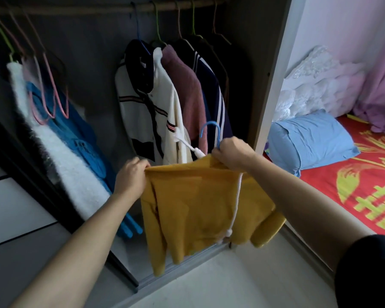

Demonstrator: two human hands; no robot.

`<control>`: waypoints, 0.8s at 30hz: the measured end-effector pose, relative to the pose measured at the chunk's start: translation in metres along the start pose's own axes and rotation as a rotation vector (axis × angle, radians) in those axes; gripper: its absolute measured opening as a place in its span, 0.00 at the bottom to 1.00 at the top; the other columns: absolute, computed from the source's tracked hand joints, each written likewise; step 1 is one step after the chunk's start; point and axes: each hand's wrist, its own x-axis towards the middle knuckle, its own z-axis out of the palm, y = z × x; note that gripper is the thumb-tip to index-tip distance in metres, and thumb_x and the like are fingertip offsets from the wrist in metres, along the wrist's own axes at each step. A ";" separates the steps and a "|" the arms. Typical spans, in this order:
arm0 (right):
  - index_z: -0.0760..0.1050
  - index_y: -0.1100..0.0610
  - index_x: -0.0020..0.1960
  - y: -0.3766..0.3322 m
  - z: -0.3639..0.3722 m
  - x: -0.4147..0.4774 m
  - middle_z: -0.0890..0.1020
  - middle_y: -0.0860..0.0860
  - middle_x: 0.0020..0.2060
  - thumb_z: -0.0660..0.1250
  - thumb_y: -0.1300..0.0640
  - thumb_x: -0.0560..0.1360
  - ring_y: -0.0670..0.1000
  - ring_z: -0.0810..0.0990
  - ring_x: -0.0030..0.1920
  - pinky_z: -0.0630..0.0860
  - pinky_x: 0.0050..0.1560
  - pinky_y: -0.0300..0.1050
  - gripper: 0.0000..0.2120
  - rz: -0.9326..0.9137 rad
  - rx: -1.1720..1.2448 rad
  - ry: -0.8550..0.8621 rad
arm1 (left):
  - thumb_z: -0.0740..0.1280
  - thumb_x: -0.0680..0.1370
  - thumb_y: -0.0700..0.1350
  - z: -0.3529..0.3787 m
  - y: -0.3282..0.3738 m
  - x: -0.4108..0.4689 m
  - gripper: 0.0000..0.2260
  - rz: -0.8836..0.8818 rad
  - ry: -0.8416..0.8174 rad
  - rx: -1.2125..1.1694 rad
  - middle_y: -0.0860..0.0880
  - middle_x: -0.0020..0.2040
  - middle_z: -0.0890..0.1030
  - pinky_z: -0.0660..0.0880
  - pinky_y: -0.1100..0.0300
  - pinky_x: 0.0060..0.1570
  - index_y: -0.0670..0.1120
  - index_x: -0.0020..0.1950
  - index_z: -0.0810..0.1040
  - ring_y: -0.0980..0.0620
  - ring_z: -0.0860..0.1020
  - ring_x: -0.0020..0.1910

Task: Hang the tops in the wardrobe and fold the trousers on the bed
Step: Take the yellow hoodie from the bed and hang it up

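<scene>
Hanger point(210, 128) gripped with yellow top point(198, 207) collar in right hand point(231, 152); left hand point(131, 176) pinches shoulder; rail point(76, 10) overhead, right hand nearer.

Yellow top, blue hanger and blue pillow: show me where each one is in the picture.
yellow top point(198, 196), head view, on the middle of its hanging body.
blue hanger point(209, 122), head view, on the top of its hook's curve.
blue pillow point(313, 138), head view, on the middle of its upper face.

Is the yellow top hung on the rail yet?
Not hung. The hook of its blue hanger is free, well below the rail; left hand and right hand hold the top.
</scene>
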 end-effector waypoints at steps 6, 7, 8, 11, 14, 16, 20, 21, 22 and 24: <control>0.75 0.59 0.37 -0.018 -0.010 0.007 0.74 0.53 0.30 0.58 0.47 0.83 0.52 0.75 0.30 0.72 0.31 0.49 0.22 -0.087 -0.037 0.121 | 0.63 0.77 0.40 0.008 -0.016 -0.005 0.10 -0.207 -0.274 0.039 0.49 0.41 0.75 0.66 0.54 0.34 0.49 0.38 0.68 0.43 0.77 0.46; 0.76 0.59 0.37 -0.017 -0.008 0.008 0.75 0.53 0.31 0.58 0.46 0.83 0.52 0.75 0.30 0.74 0.31 0.50 0.22 -0.092 -0.033 0.131 | 0.64 0.77 0.42 0.003 -0.011 -0.001 0.06 -0.242 -0.364 0.095 0.48 0.46 0.76 0.70 0.52 0.37 0.49 0.41 0.70 0.43 0.76 0.50; 0.75 0.58 0.36 -0.015 -0.006 0.008 0.75 0.52 0.30 0.58 0.46 0.83 0.52 0.76 0.30 0.75 0.32 0.51 0.23 -0.088 -0.017 0.138 | 0.65 0.76 0.43 0.000 -0.007 0.002 0.03 -0.283 -0.450 0.120 0.48 0.52 0.76 0.74 0.50 0.43 0.49 0.46 0.72 0.43 0.75 0.54; 0.72 0.55 0.31 -0.006 -0.003 0.007 0.74 0.51 0.27 0.59 0.43 0.83 0.50 0.72 0.27 0.72 0.30 0.48 0.26 -0.073 0.071 0.148 | 0.70 0.73 0.46 -0.005 0.013 0.016 0.15 -0.368 -0.453 -0.177 0.47 0.59 0.69 0.73 0.47 0.58 0.49 0.57 0.72 0.44 0.70 0.61; 0.73 0.57 0.31 -0.002 -0.003 0.006 0.73 0.52 0.26 0.59 0.41 0.82 0.50 0.70 0.26 0.70 0.30 0.48 0.27 -0.102 0.121 0.087 | 0.68 0.78 0.50 -0.011 0.044 0.028 0.14 -0.219 -0.267 -0.479 0.51 0.59 0.70 0.70 0.51 0.61 0.49 0.62 0.74 0.50 0.69 0.61; 0.75 0.60 0.33 0.000 -0.003 0.004 0.73 0.53 0.27 0.60 0.42 0.82 0.50 0.70 0.28 0.72 0.32 0.50 0.27 -0.126 0.134 0.041 | 0.63 0.80 0.60 -0.016 0.067 0.036 0.20 -0.175 -0.386 -0.597 0.51 0.54 0.76 0.71 0.56 0.55 0.45 0.60 0.79 0.51 0.75 0.56; 0.72 0.54 0.31 0.002 -0.003 -0.001 0.74 0.52 0.28 0.61 0.45 0.82 0.49 0.71 0.29 0.71 0.34 0.50 0.23 -0.176 0.115 0.017 | 0.61 0.77 0.68 -0.027 0.101 0.051 0.25 -0.439 -0.780 -0.588 0.47 0.45 0.81 0.74 0.58 0.42 0.46 0.49 0.81 0.49 0.80 0.44; 0.71 0.53 0.31 0.003 -0.002 -0.002 0.73 0.51 0.28 0.61 0.45 0.82 0.49 0.71 0.29 0.70 0.33 0.49 0.23 -0.186 0.103 0.014 | 0.64 0.77 0.65 -0.028 0.105 0.054 0.22 -0.515 -0.895 -0.622 0.45 0.43 0.83 0.75 0.57 0.42 0.46 0.48 0.81 0.48 0.80 0.43; 0.70 0.52 0.31 0.004 0.000 -0.003 0.73 0.50 0.28 0.61 0.45 0.82 0.49 0.71 0.29 0.69 0.33 0.48 0.23 -0.195 0.091 0.004 | 0.67 0.77 0.61 -0.029 0.108 0.054 0.18 -0.563 -0.980 -0.643 0.44 0.41 0.84 0.77 0.57 0.43 0.45 0.47 0.82 0.47 0.81 0.41; 0.69 0.51 0.32 0.005 0.004 -0.007 0.73 0.50 0.29 0.60 0.44 0.83 0.48 0.71 0.29 0.71 0.33 0.48 0.22 -0.219 0.089 -0.039 | 0.71 0.76 0.52 -0.019 0.107 0.057 0.13 -0.581 -1.011 -0.637 0.44 0.36 0.83 0.76 0.57 0.42 0.43 0.43 0.82 0.46 0.80 0.37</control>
